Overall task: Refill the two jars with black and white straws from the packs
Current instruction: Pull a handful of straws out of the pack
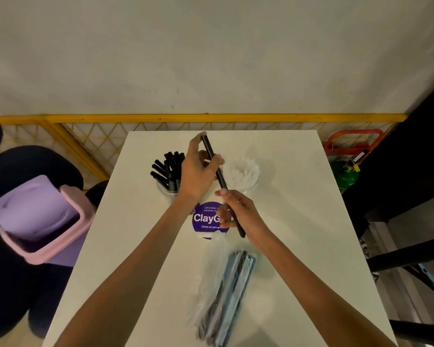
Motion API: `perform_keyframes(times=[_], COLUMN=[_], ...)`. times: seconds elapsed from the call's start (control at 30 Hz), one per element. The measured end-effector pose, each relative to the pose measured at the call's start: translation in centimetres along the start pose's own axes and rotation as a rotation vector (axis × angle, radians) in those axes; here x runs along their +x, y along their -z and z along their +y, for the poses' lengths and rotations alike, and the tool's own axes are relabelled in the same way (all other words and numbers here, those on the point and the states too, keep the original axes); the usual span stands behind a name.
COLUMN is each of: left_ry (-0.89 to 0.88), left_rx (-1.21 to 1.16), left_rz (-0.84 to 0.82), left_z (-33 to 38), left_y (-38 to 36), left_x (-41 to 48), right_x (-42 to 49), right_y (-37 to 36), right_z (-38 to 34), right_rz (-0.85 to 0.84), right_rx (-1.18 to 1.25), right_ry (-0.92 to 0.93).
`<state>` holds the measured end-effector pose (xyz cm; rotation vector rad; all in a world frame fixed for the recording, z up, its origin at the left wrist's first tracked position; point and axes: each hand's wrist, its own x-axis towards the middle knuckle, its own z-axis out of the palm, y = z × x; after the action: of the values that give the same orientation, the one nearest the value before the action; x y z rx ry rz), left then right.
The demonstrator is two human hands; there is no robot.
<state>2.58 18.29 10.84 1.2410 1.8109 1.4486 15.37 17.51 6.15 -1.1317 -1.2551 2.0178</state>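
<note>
Both hands hold one black straw [218, 172] slanted above the white table [298, 221]. My left hand [198, 171] grips its upper part, my right hand [238, 211] its lower part. Behind my left hand stands a clear jar of black straws [168, 175], partly hidden. To the right of it is a clear jar of white straws [241, 174]. A clear plastic pack with black and white straws [226, 294] lies on the table near me, below my right forearm.
A purple round sticker [206, 219] lies on the table under my hands. A lilac bin with a pink rim [40, 219] stands left of the table. Dark seats sit at the left, a yellow fence behind, a green cylinder [345, 175] at the right.
</note>
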Motion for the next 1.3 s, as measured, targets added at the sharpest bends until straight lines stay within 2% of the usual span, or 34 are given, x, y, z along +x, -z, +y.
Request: perform_keyframes(times=[0.07, 0.2, 0.3, 0.4, 0.63, 0.93, 1.1, 1.23, 1.3], left_ry=[-0.048, -0.295, -0.438, -0.480, -0.394, -0.236, -0.200, -0.324, -0.324], left_rx=[-0.034, 0.029, 0.105, 0.199, 0.385, 0.464, 0.533, 0.730, 0.824], left_rz=[0.115, 0.318, 0.409, 0.462, 0.417, 0.195, 0.153, 0.161, 0.133], left_z=[0.9, 2.9, 3.8, 3.6, 0.1, -6.3, -7.9, -9.9, -10.9], left_y=[2.4, 7.5, 10.2, 12.1, 11.8, 8.9, 8.1, 8.1, 8.2], left_x=[0.5, 1.8, 2.5, 2.9, 2.0, 0.4, -0.4, -0.2, -0.2], right_x=[0.2, 0.4, 0.5, 0.7, 0.7, 0.9, 1.0, 0.9, 0.9], right_y=[-0.6, -1.7, -2.5, -3.1, -3.6, -3.1, -3.4, -3.6, -3.6], right_z=[0.3, 1.0, 1.3, 1.5, 2.3, 3.3, 3.6, 3.7, 3.7], right_rz=[0.009, 0.030, 0.033, 0.039, 0.064, 0.143, 0.156, 0.161, 0.176], right_rx=[0.003, 0.000, -0.002, -0.006, 0.035, 0.038, 0.053, 0.039, 0.035], right_ry=[-0.038, -0.071, -0.098, -0.113, -0.102, -0.101, -0.120, -0.114, -0.118])
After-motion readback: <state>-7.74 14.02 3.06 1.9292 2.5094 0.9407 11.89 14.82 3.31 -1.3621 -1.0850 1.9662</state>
